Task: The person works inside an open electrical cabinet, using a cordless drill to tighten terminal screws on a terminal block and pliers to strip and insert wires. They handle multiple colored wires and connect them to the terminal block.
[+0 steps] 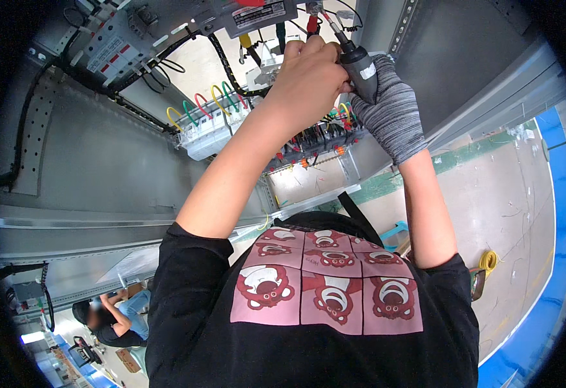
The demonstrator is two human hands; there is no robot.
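My right hand [391, 111], in a grey knitted glove, is closed around a black screwdriver [361, 72] with a thick body. Its shaft points up and to the left, toward the terminals under a grey electrical device [257, 18]. My bare left hand [309, 83] is beside the screwdriver with its fingers curled in at the cable ends below that device. What those fingers grip, if anything, is hidden. Close to them hang a cable with a yellow sleeve [247, 43] and one with a red sleeve [312, 24].
Metal cabinet walls [102, 158] surround my arms. Below my hands runs a row of white terminal blocks [209, 134] with coloured wire loops. A white switch unit [114, 52] sits at upper left. Another person [118, 317] is at lower left. A yellow coil [488, 260] lies on the floor.
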